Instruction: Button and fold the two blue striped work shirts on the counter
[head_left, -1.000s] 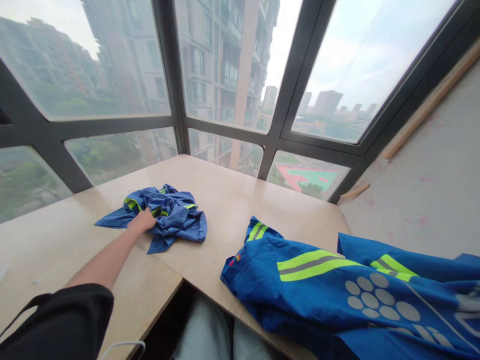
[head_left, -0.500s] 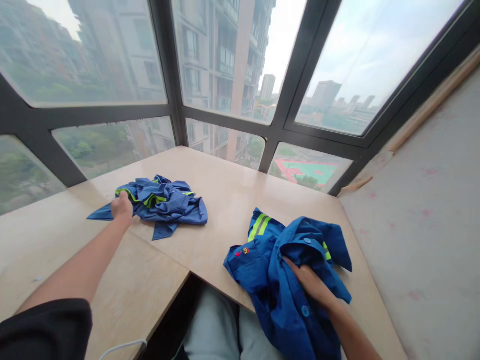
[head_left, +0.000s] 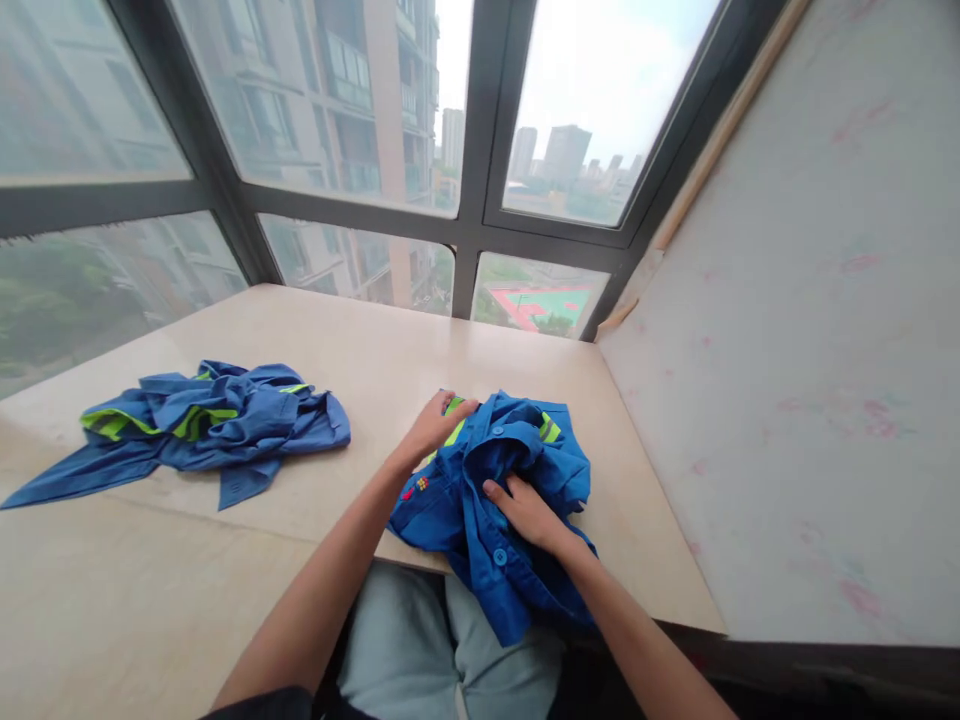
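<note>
1. Blue jacket (head_left: 476, 520), one of two blue garments on the surface (head_left: 367, 345), sits bunched at the near edge, toward the right edge along the wall (head_left: 787, 400); its lower part droops past that near edge.
2. Two buttons (head_left: 500, 557) show on it, plus two small emblems (head_left: 422, 483) side by side.
3. Second garment (head_left: 251, 415): crumpled on its own near the left window edge, well apart from both hands.
4. Two hands are at work, both arms stretched forward. Left hand (head_left: 441, 425) rests on the jacket's upper left, thumb spread wide from the fingers.
5. Right hand (head_left: 529, 512) reaches in, fingers tucked under a fold, thumb out; I can't tell whether it's gripping.
</note>
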